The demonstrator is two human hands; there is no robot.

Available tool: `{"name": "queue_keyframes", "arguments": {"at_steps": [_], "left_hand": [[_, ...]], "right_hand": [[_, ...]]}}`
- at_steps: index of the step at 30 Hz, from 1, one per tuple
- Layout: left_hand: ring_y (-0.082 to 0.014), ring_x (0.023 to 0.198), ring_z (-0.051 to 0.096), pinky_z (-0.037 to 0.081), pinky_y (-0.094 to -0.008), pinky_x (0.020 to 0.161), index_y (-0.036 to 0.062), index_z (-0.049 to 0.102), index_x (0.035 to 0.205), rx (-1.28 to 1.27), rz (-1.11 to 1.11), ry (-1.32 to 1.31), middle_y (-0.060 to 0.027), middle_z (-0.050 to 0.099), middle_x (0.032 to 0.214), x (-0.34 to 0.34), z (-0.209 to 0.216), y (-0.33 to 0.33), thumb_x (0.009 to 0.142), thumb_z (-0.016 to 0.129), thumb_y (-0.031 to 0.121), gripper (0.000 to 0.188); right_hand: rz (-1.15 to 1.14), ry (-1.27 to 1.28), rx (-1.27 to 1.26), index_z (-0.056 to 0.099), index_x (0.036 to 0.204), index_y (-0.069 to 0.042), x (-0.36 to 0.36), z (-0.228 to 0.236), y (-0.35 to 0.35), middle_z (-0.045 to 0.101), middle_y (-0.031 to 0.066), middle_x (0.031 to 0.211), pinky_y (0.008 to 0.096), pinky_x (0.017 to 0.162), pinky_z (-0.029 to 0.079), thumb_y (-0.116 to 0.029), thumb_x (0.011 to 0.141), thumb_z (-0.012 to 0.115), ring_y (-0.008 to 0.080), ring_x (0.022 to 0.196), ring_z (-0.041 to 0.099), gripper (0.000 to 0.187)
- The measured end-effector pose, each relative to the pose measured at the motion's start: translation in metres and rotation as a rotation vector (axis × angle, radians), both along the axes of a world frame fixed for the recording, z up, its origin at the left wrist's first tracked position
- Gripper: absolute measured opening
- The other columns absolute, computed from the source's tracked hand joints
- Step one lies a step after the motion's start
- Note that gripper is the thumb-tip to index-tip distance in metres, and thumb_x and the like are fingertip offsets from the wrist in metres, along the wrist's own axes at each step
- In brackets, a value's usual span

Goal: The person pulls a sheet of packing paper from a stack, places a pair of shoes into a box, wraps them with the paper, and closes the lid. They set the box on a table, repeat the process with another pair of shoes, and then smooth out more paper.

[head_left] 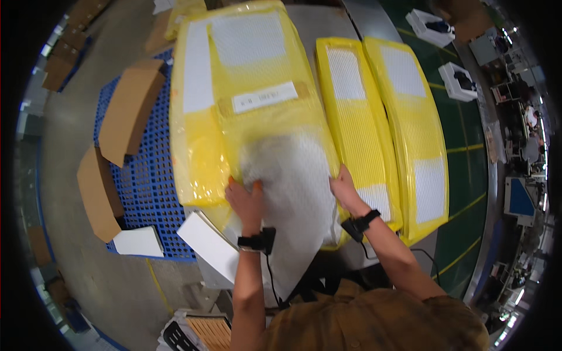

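Note:
A large package (269,67) in yellow translucent wrap lies lengthwise in front of me, with white panels showing through and a white label (264,97) across it. Over its near part spreads a crinkled grey-white translucent sheet (298,199), which hangs toward my body. My left hand (247,205), slightly blurred and with orange fingertip covers, is bent at the sheet's left side against the yellow wrap. What lies between its fingers is unclear. At the right side, my right hand (346,190) has its fingers closed on the package's yellow edge. Both wrists carry black straps with small devices.
Two narrower yellow-wrapped packages (357,123) (413,128) lie to the right. White boards (208,243) stick out near my left forearm. On the left, brown cardboard pieces (132,108) rest on a blue pallet (149,193). White foam blocks (456,82) sit on the green surface at right.

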State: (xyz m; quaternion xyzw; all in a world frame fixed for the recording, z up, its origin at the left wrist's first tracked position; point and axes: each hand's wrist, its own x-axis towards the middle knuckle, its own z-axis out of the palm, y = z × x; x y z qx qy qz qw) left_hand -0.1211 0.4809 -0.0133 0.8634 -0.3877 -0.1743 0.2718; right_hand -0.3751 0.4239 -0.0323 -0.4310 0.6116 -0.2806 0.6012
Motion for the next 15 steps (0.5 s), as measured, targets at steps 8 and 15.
{"name": "queue_keyframes", "arguments": {"at_steps": [8, 15], "left_hand": [[-0.0421, 0.125, 0.040, 0.030, -0.0456, 0.108, -0.0111, 0.037, 0.139, -0.173, 0.039, 0.128, -0.0290, 0.047, 0.129, 0.008, -0.024, -0.002, 0.088, 0.071, 0.034, 0.076], [-0.0280, 0.127, 0.042, 0.032, -0.0372, 0.108, -0.0077, 0.035, 0.142, -0.261, 0.060, 0.498, -0.0211, 0.047, 0.131, 0.003, 0.001, 0.110, 0.096, 0.064, 0.020, 0.061]], "right_hand": [[0.125, -0.141, 0.004, 0.027, 0.145, 0.007, -0.005, -0.005, -0.016, 0.052, 0.0189, 0.131, 0.0321, 0.099, 0.044, -0.017, 0.091, 0.063, 0.0224, 0.118, 0.053, 0.070], [0.069, -0.007, 0.079, 0.015, 0.152, 0.004, -0.031, 0.024, 0.061, 0.034, 0.0227, 0.149, 0.0381, 0.113, 0.030, -0.026, 0.084, 0.074, 0.0313, 0.138, 0.035, 0.094]]}}
